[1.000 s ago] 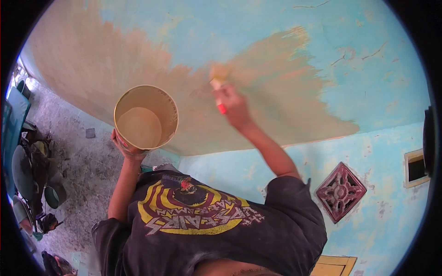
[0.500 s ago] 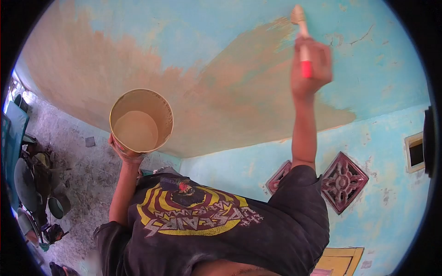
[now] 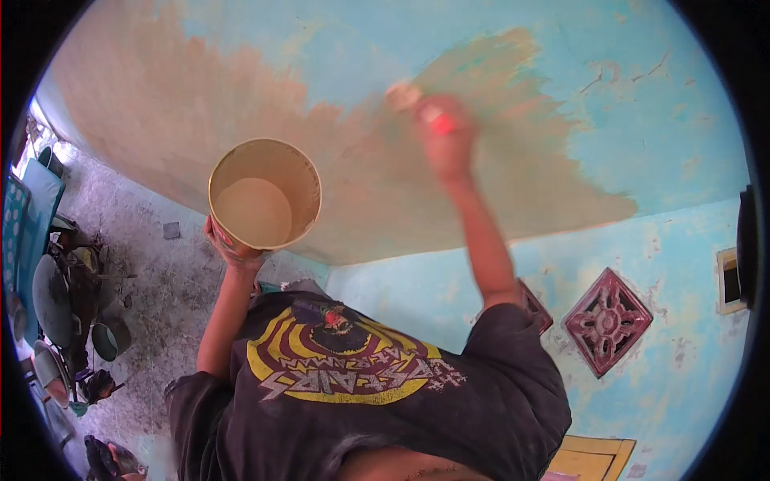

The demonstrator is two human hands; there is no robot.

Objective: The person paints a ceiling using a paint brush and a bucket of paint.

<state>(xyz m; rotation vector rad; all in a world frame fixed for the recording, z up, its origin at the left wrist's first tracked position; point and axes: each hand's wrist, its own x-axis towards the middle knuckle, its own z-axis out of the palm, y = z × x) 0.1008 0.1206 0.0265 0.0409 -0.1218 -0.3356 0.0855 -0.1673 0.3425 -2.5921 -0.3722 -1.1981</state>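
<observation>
My left hand [image 3: 234, 247] grips a round bucket [image 3: 308, 188] from below and the side, its fingers partly hidden behind it. Tan paint [image 3: 255, 215] fills the bottom part of the bucket. Up at the wall, my right hand [image 3: 451, 140] is closed around a paintbrush [image 3: 403, 96] with a red handle end; both are blurred by motion. The bristles are at the wall, near the border between brown paint and blue. A broad brownish coat [image 3: 513, 192] covers the lower part of the light blue wall [image 3: 365, 48].
Dark red diamond vent blocks [image 3: 608, 322] are set in the adjoining blue wall, with a small framed opening [image 3: 730, 280] farther right. A yellow frame [image 3: 597, 458] shows low right. Pots and basins [image 3: 52, 301] crowd the grey floor [image 3: 152, 280] at left.
My right hand has swept the brush left and downward across the wall. Brown paint now shows where the hand was. The bucket appears slightly farther right and higher in view.
</observation>
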